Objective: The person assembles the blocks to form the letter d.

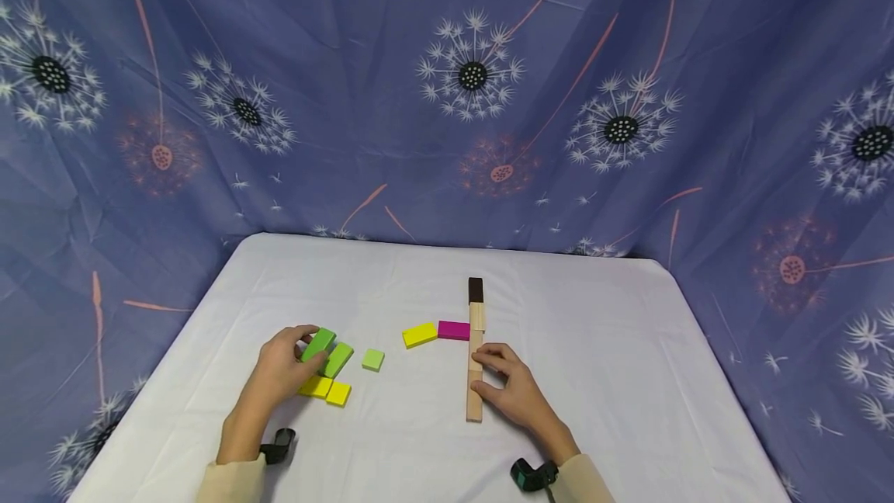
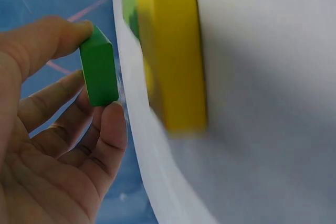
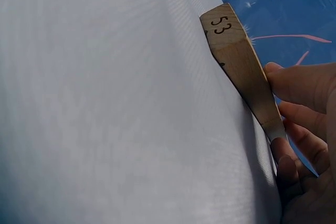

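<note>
My left hand (image 1: 279, 363) pinches a green block (image 2: 101, 69) between the thumb and fingertips, held above the cloth. Beside it on the cloth lie a lighter green block (image 1: 338, 360), two yellow blocks (image 1: 338, 393) and a small light-green block (image 1: 373, 360). Toward the right, plain wooden blocks (image 1: 475, 402) form a straight row with a dark brown block (image 1: 476, 289) at the far end. My right hand (image 1: 518, 390) touches the row's right side with thumb and fingertips spread along it. The nearest wooden block bears the number 53 on its end.
A magenta block (image 1: 454, 331) meets the row's left side, with a yellow block (image 1: 420, 335) angled off its left end. All lie on a white cloth-covered table (image 1: 594, 317). A blue dandelion-print curtain (image 1: 363, 99) hangs behind and along both sides.
</note>
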The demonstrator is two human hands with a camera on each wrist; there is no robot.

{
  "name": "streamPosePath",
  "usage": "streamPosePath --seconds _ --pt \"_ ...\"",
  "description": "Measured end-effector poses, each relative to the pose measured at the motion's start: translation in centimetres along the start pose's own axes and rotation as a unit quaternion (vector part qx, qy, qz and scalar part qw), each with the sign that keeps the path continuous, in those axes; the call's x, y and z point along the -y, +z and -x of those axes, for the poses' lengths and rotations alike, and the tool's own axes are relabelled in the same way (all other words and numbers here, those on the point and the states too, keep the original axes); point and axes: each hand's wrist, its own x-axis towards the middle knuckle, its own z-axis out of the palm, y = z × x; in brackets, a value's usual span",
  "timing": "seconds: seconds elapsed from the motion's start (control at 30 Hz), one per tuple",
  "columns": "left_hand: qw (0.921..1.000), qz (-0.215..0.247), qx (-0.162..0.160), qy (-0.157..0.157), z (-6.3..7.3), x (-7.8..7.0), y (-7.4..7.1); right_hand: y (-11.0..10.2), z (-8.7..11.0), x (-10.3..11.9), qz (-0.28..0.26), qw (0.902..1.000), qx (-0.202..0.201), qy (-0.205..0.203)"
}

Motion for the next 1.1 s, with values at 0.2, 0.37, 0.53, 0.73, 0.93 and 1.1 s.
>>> streamPosePath --seconds 0.2,0.37,0.53,0.73,0.93,1.1 --pt "0.9994 0.035 0.007 0.004 0.2 -2.8 2.6 -0.2 0.0 0.1 -0.009 0.9999 0.004 0.012" --pt "0.9973 0.068 0.009 0.026 0.5 -4.8 4.8 -0.2 0.0 0.1 -0.011 0.9998 0.011 0.013" --pt "0.992 0.108 0.021 0.062 0.6 -6.2 6.5 -0.1 -0.1 0.0 -0.013 0.9998 0.009 0.014" --pt "0.9898 0.112 0.042 0.077 0.4 -6.8 7.7 0.0 -0.1 0.1 -0.016 0.9998 0.009 0.011" --pt "0.993 0.083 0.03 0.078 0.0 -6.7 7.9 -0.1 -0.1 0.1 -0.014 0.9998 0.009 0.012" --pt "0.9973 0.042 0.013 0.059 -0.4 -6.3 7.4 -0.1 -0.1 0.0 -0.014 0.9998 0.01 0.01"
